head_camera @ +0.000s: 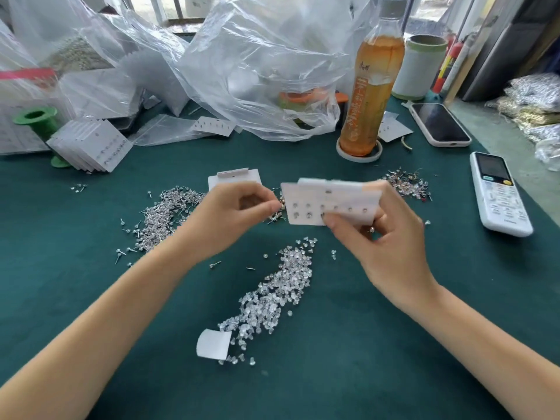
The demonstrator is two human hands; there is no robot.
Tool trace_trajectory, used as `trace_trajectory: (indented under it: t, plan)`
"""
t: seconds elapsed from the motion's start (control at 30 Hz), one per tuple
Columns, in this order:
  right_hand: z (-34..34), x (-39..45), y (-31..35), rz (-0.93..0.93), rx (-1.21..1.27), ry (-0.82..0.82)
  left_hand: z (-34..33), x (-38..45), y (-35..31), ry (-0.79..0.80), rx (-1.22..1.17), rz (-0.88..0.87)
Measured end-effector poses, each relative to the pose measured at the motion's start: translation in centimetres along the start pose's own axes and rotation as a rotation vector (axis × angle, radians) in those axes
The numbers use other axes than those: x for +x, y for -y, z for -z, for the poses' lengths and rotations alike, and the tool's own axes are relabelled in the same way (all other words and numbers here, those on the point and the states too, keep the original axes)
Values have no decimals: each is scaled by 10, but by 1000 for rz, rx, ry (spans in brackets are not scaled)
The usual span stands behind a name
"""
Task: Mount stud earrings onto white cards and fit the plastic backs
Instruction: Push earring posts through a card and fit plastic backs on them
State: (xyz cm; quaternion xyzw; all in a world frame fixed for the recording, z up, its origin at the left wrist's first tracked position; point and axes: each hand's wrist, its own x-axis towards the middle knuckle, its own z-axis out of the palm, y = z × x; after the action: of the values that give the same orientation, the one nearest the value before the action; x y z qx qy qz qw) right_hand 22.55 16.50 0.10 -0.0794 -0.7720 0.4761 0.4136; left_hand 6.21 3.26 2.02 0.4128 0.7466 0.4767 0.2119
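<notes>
My right hand (385,237) holds a white card (330,204) with two rows of studs, raised above the green table. My left hand (233,213) has its fingers pinched together at the card's left edge; whatever small item sits between them is too small to make out. A heap of silver stud earrings (163,216) lies left of my left hand. Clear plastic backs (278,292) are spread in a long pile below the hands. Another blank card (235,177) lies flat behind my left hand. Coloured studs (407,183) lie to the right.
A stack of filled cards (91,147) leans at the left by a green spool (36,119). Crumpled plastic bags (242,71) fill the back. A tea bottle (368,86), a phone (439,124) and a white remote (498,194) stand right. A paper scrap (213,344) lies near.
</notes>
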Motion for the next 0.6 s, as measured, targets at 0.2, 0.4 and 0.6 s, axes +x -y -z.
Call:
trace_trajectory:
  t: [0.2, 0.4, 0.6]
  plan:
    - [-3, -7, -16, 677, -453, 246, 2, -8, -6, 106, -296, 87]
    - [-6, -8, -18, 887, -673, 244, -11, -19, -8, 266, -255, 103]
    - [-7, -10, -18, 925, -686, 271, -13, -22, -8, 252, -235, 154]
